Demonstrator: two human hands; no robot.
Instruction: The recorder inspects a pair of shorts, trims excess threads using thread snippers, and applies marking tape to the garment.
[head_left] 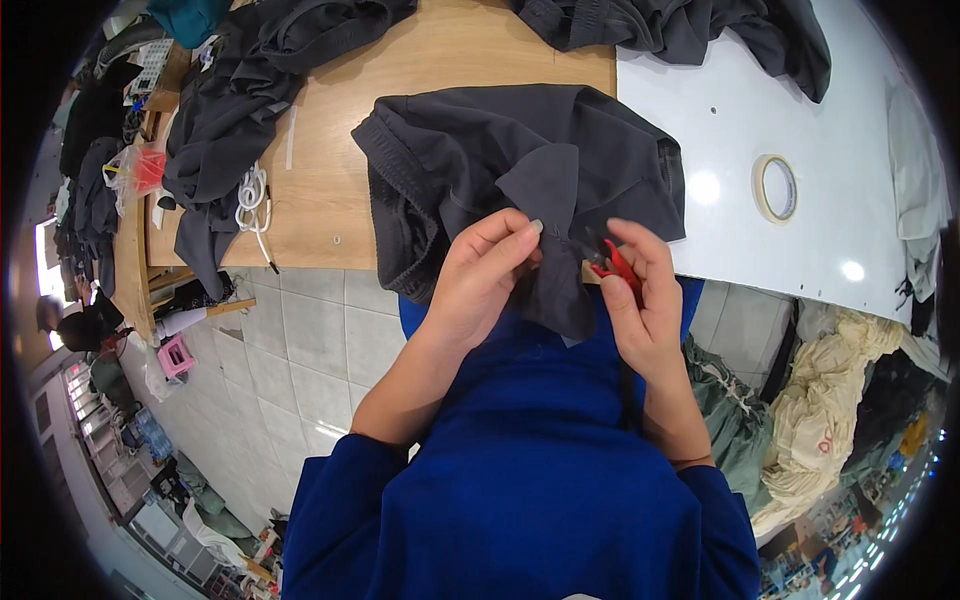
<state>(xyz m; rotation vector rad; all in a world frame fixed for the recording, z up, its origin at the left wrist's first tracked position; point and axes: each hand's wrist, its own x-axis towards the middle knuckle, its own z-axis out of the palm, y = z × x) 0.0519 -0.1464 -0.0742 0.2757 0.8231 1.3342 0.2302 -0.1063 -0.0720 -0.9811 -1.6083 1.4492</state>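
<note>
A dark grey garment (470, 145) with a gathered elastic waistband lies across the table edge in front of me, one flap hanging over toward my lap. My left hand (480, 275) is closed in a pinch on the cloth near that flap. In my right hand (648, 305) I hold red-handled thread snips (622, 264), their dark blades pointing at the fabric beside my left fingertips. The blade tips are blurred against the dark cloth, so I cannot tell whether they touch it.
More dark garments (230, 130) are piled on the wooden table (335, 150) at left, beside a white cord (252, 200). A tape roll (775, 188) lies on the white tabletop (720, 150) at right. Cream cloth (825, 410) is heaped below. A pink stool (176, 356) stands on the floor.
</note>
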